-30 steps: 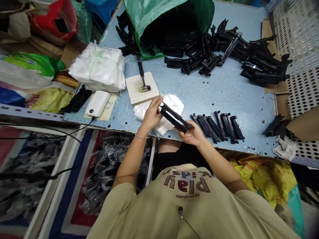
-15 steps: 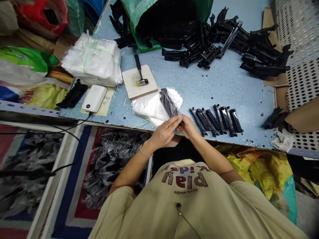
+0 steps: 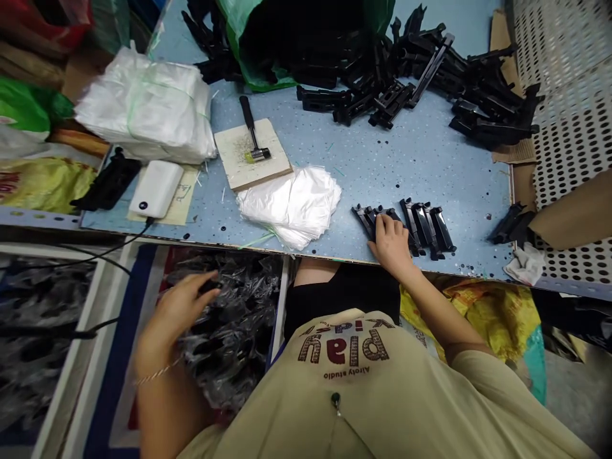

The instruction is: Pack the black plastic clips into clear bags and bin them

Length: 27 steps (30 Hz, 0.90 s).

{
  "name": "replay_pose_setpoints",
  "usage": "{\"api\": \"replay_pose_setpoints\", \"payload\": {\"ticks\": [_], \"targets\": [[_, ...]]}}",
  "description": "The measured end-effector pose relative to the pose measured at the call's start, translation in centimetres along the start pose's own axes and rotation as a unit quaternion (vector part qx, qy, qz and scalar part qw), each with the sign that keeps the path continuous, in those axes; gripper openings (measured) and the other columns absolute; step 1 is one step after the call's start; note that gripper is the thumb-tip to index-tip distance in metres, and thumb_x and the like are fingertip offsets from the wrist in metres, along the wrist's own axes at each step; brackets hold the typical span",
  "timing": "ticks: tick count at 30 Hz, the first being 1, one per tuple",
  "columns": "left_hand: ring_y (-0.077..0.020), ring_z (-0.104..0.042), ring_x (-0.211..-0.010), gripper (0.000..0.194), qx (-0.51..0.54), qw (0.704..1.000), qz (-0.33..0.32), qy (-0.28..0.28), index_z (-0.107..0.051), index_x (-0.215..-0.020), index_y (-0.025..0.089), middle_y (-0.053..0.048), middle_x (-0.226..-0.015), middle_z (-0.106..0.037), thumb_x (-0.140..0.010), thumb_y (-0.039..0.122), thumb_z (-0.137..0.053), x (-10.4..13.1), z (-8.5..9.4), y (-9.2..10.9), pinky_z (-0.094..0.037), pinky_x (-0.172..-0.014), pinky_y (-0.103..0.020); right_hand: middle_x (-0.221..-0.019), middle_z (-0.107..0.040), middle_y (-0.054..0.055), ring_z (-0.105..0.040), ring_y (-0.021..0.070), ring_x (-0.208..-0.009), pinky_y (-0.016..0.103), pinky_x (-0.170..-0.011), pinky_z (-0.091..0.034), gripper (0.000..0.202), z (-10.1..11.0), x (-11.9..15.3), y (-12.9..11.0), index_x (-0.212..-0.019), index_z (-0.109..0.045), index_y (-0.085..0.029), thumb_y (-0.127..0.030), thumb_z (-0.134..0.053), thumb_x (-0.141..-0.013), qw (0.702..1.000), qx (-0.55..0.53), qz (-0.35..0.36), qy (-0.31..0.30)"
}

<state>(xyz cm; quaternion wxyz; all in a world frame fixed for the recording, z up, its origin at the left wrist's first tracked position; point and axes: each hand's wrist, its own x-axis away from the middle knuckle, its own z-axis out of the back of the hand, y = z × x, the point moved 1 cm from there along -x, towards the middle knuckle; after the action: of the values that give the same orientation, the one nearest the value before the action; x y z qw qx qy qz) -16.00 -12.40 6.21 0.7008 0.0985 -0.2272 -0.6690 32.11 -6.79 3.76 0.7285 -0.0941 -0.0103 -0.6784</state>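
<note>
My left hand (image 3: 179, 306) is over the bin at lower left, slightly blurred. Its thumb and fingers close around a dark piece, apparently the bagged black plastic part (image 3: 209, 285); most of it is hidden. On the bench, my right hand (image 3: 393, 245) has its fingers curled over the left group of black plastic parts (image 3: 364, 220), gripping there; how many it holds is hidden. Just right of it lies a second group of black plastic parts (image 3: 430, 229), side by side. A stack of clear plastic bags (image 3: 296, 204) lies between the hands near the bench edge.
A hammer (image 3: 253, 131) rests on a white board (image 3: 229, 159). Left of it are a tied bag bundle (image 3: 148, 105) and a white power bank (image 3: 155, 188) with a cable. Loose black parts (image 3: 354, 105) spill from a green sack (image 3: 239, 51). Bagged parts (image 3: 229, 344) fill the bin.
My hands have separated. The left carried the bagged black part off the bench to the bin; the right moved right onto the row of black parts. The view shifted slightly.
</note>
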Motion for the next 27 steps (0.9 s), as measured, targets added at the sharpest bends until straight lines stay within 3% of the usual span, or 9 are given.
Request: {"api": "replay_pose_setpoints", "payload": {"ticks": [2, 5, 9, 12, 14, 17, 20, 23, 27], "targets": [[-0.0364, -0.074, -0.102, 0.032, -0.012, 1.000, 0.020, -0.004, -0.078, -0.109, 0.026, -0.011, -0.111, -0.076, -0.086, 0.045, -0.065, -1.9, -1.1, 0.8, -0.064, -0.093, -0.054, -0.151, -0.051, 0.032, -0.053, 0.0436, -0.123, 0.056, -0.094, -0.050, 0.068, -1.1, 0.2, 0.0, -0.159, -0.041, -0.004, -0.026, -0.059, -0.097, 0.999, 0.019, 0.030, 0.008], [-0.0275, -0.073, -0.095, 0.029, 0.086, 0.994, -0.059, -0.039, -0.076, -0.110, 0.024, -0.010, -0.113, -0.076, -0.091, 0.043, -0.064, -6.0, -3.7, 6.0, -0.062, -0.095, -0.045, -0.130, -0.062, 0.030, -0.056, 0.0404, -0.111, 0.052, -0.091, -0.051, 0.064, -1.5, 0.9, 0.2, -0.151, -0.049, -0.002, -0.035, -0.062, -0.097, 0.998, 0.026, 0.052, 0.018], [-0.0218, -0.068, -0.095, 0.010, 0.169, 0.972, -0.151, 0.067, -0.071, -0.101, 0.020, -0.009, -0.109, -0.071, -0.095, 0.025, -0.066, -12.6, -8.6, 15.6, -0.059, -0.092, -0.038, -0.112, -0.069, 0.024, -0.060, 0.0390, -0.108, 0.051, -0.093, -0.053, 0.046, -0.8, 1.0, 1.4, -0.128, -0.066, -0.007, -0.037, -0.068, -0.094, 0.999, -0.044, 0.018, -0.020], [-0.0247, -0.064, -0.099, 0.011, 0.148, 0.972, -0.145, 0.109, -0.065, -0.086, 0.018, -0.013, -0.109, -0.068, -0.087, 0.015, -0.075, -17.2, -11.6, 19.3, -0.056, -0.094, -0.041, -0.109, -0.071, 0.016, -0.066, 0.0345, -0.102, 0.048, -0.090, -0.055, 0.047, -0.2, 0.2, 2.3, -0.121, -0.070, -0.014, -0.047, -0.075, -0.087, 0.969, -0.241, -0.040, -0.034], [-0.0238, -0.064, -0.094, 0.017, 0.167, 0.973, -0.136, 0.084, -0.062, -0.076, 0.019, -0.010, -0.098, -0.068, -0.088, 0.010, -0.070, -19.1, -12.3, 19.3, -0.055, -0.093, -0.041, -0.104, -0.071, 0.010, -0.067, 0.0289, -0.094, 0.043, -0.084, -0.057, 0.050, 0.1, -0.7, 2.3, -0.117, -0.071, -0.018, -0.053, -0.078, -0.082, 0.900, -0.429, -0.074, -0.033], [-0.0189, -0.063, -0.082, 0.018, 0.263, 0.958, -0.105, 0.040, -0.065, -0.070, 0.019, -0.004, -0.083, -0.067, -0.084, 0.010, -0.072, -20.1, -11.6, 17.6, -0.054, -0.086, -0.037, -0.091, -0.070, 0.003, -0.066, 0.0220, -0.084, 0.036, -0.075, -0.058, 0.045, 0.7, -2.7, 0.7, -0.103, -0.072, -0.022, -0.056, -0.082, -0.076, 0.735, -0.670, -0.096, -0.040], [-0.0140, -0.056, -0.067, 0.018, 0.363, 0.930, -0.056, 0.014, -0.066, -0.068, 0.019, 0.001, -0.071, -0.063, -0.074, 0.016, -0.083, -19.8, -10.5, 16.4, -0.050, -0.071, -0.031, -0.090, -0.071, 0.002, -0.069, 0.0206, -0.089, 0.039, -0.083, -0.061, 0.039, 1.7, -5.8, -2.4, -0.094, -0.069, -0.023, -0.057, -0.082, -0.078, 0.596, -0.797, -0.091, -0.039], [-0.0126, -0.052, -0.064, 0.022, 0.395, 0.917, -0.048, 0.007, -0.064, -0.063, 0.019, 0.002, -0.066, -0.059, -0.074, 0.019, -0.083, -19.7, -10.2, 16.5, -0.047, -0.066, -0.029, -0.098, -0.074, 0.002, -0.070, 0.0211, -0.102, 0.048, -0.098, -0.061, 0.037, 2.3, -9.7, -5.7, -0.099, -0.067, -0.024, -0.057, -0.076, -0.086, 0.509, -0.856, -0.084, -0.038], [-0.0135, -0.057, -0.070, 0.020, 0.364, 0.930, -0.058, 0.003, -0.065, -0.062, 0.019, 0.000, -0.071, -0.061, -0.079, 0.015, -0.075, -19.6, -10.0, 17.0, -0.050, -0.074, -0.030, -0.094, -0.074, 0.002, -0.070, 0.0210, -0.097, 0.053, -0.096, -0.061, 0.038, 0.9, -14.0, -8.6, -0.103, -0.066, -0.025, -0.059, -0.074, -0.088, 0.451, -0.885, -0.094, -0.066]]}}
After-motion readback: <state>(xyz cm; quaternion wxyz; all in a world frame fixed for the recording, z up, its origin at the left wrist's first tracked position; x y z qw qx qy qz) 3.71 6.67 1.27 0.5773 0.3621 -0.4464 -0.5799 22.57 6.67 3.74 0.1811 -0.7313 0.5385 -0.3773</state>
